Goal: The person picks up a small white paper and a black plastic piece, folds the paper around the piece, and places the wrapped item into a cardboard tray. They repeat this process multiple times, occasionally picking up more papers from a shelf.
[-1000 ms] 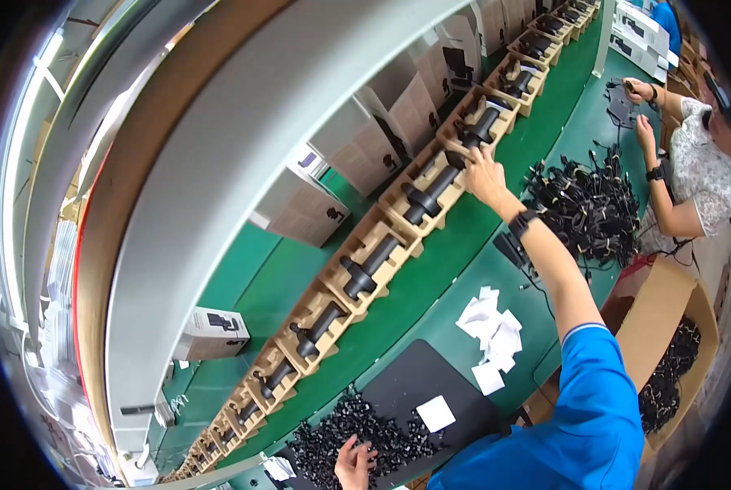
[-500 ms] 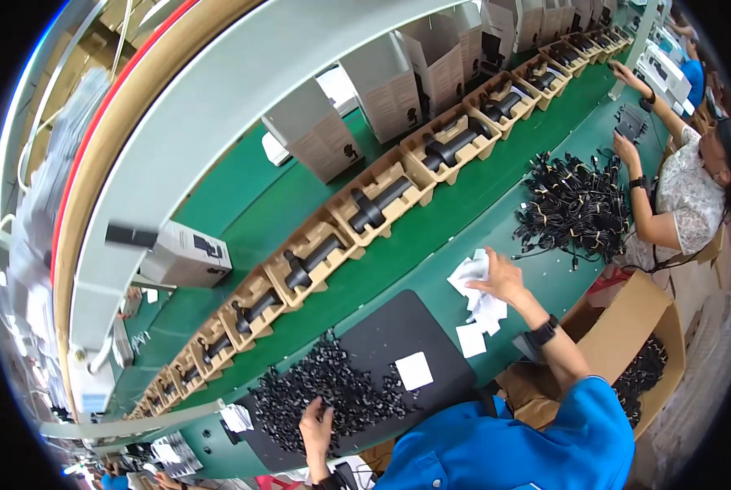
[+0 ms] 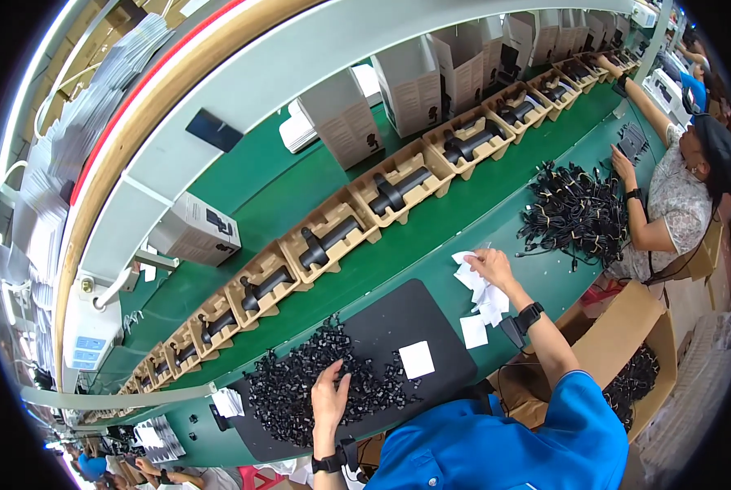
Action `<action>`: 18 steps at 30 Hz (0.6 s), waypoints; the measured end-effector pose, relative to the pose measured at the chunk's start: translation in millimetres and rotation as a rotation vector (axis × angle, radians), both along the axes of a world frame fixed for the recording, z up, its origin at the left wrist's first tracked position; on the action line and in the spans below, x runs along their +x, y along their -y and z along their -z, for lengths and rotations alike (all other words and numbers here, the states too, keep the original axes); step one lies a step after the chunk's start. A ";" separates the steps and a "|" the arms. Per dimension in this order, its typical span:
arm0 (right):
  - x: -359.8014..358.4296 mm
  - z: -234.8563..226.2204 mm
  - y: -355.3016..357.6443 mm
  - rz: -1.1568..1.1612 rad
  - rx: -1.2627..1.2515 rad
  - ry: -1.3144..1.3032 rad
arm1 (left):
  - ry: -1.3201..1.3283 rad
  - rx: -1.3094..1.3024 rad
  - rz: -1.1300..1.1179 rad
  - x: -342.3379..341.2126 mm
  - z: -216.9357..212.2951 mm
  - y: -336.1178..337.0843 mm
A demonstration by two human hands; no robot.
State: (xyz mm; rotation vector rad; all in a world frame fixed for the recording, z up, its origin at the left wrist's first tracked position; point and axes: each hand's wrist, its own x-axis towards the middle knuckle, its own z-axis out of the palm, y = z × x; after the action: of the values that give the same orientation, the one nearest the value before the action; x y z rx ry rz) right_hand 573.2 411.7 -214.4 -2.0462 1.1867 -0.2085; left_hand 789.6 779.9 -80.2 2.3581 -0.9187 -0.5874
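Over a heap of small black parts (image 3: pixel 296 392), too small to name, hovers my left hand (image 3: pixel 330 398), its thumb and fingers apart and nothing visible between them. The heap covers much of a black mat (image 3: pixel 398 322). To the right, my right hand (image 3: pixel 493 268) pinches the upper edge of white paper slips (image 3: pixel 484 300), which lie loosely overlapped on the green table. A separate white slip (image 3: pixel 416 359) rests on the mat beside the black parts, and another slip (image 3: pixel 474 331) lies just below the loose pile.
Beyond the table a green belt carries a row of brown moulded trays (image 3: pixel 324 261) with black devices. Printed boxes (image 3: pixel 341 122) stand behind them. On the right are bundled black cables (image 3: pixel 574 208), a co-worker (image 3: pixel 676 196) and an open carton (image 3: pixel 643 327).
My left hand has moved up and slightly right over the black parts. My right hand has shifted a little left across the slips. The co-worker's far arm reaches farther toward the trays.
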 end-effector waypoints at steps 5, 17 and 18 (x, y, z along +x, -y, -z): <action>-3.4 -78.6 -24.7 -0.021 0.400 0.222 | -0.410 -0.219 0.043 -20.2 -8.9 48.4; 38.6 -191.4 -95.2 -0.171 0.595 0.656 | -1.174 -0.391 0.023 -44.4 -58.5 150.9; 39.6 -182.7 -98.5 -0.024 0.652 0.746 | -1.126 -0.443 -0.043 -49.5 -58.2 155.3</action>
State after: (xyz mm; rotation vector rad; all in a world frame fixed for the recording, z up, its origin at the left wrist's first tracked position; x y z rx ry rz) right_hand 612.9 510.2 -31.7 -1.2299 0.6353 -0.4556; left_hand 740.2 624.6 -22.0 1.2925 -0.3855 -1.3180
